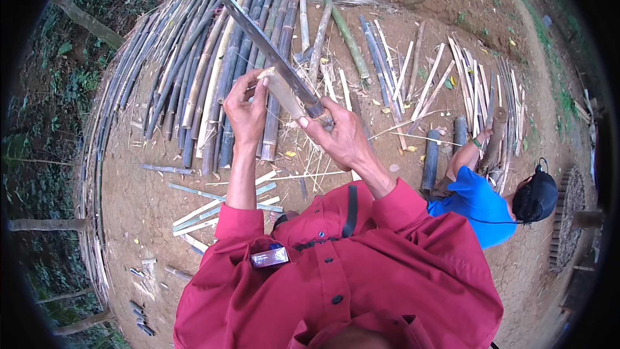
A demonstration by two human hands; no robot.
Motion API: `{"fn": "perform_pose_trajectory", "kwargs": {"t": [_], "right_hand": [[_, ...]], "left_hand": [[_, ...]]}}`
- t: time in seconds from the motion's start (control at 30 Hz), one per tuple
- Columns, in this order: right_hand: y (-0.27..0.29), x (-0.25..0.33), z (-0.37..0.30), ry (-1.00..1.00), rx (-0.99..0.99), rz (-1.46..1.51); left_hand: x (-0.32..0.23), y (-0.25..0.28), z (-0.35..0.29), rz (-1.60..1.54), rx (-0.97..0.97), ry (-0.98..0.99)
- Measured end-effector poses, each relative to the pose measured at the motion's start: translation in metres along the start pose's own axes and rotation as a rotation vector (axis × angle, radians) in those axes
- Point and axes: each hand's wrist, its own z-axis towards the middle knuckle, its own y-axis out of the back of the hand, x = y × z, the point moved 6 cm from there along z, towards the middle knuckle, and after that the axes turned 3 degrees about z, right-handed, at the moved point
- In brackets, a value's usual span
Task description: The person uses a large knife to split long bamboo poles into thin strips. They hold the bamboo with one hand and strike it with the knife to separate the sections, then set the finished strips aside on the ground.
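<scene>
My right hand [340, 137] is closed around the handle end of a long machete [268, 45], whose dark blade points up and to the left. Alongside the blade lies a short pale strip [282, 92], which looks like split bamboo. Its upper end is pinched between the thumb and fingers of my left hand [247, 108]. At its lower end, the strip meets my right thumb. Both hands are raised in front of my red shirt, above the ground.
Long bamboo poles [226, 71] lie side by side beyond my hands. Split bamboo strips [475, 87] are heaped at the far right, and more slats [223, 210] lie near my left forearm. A person in a blue shirt [468, 203] crouches on the right, one arm at a bamboo piece.
</scene>
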Motion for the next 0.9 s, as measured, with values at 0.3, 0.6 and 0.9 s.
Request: {"fn": "perform_pose_trajectory", "kwargs": {"t": [0.3, 0.6, 0.9], "right_hand": [[-0.002, -0.007, 0.012, 0.024, -0.01, 0.038], [-0.005, -0.008, 0.014, -0.023, 0.003, 0.057], [-0.003, -0.002, 0.016, -0.012, 0.017, -0.002]], "left_hand": [[0.01, -0.002, 0.009, -0.08, 0.022, -0.003], [0.01, -0.001, 0.009, -0.061, 0.021, 0.014], [0.006, 0.0, 0.007, -0.068, 0.026, 0.007]]}}
